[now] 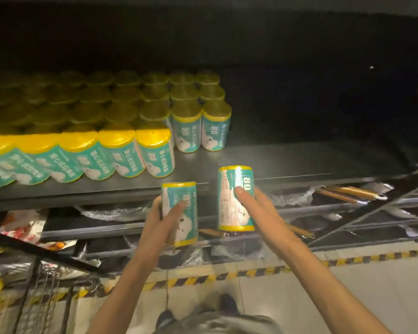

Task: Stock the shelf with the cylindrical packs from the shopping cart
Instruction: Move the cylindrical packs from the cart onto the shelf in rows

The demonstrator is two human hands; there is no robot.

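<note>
While the person's shoes [224, 303] stand on the pale floor [347, 297] at the bottom of the frame, both bare forearms reach up toward the middle. At lower left sits the wire shopping cart [41, 295], with something yellow at its left edge, too blurred to tell what. A yellow and black striped line [263, 271] crosses the floor just in front of the shelving.

The left hand [165, 221] grips one cylindrical pack [180, 213], thumb across its teal label and fingers curled round the far side; the pack stands nearly upright. Just to the right, the right hand [253, 203] grips a second pack [235, 197] the same way, held a little higher, its top overlapping the front edge of the shelf [287, 162].

Below that edge, lower shelves hold wrapped goods [106, 212] and some brown stick-like items [347, 192], all blurred.

On the dark shelf, at left and centre, stands a block of packs [130, 131] with yellow tops and teal labels, several rows deep, filling the left half. Its front row [77, 157] leans toward the left of the frame. The right half of the shelf is bare and fades into darkness at the back.
</note>
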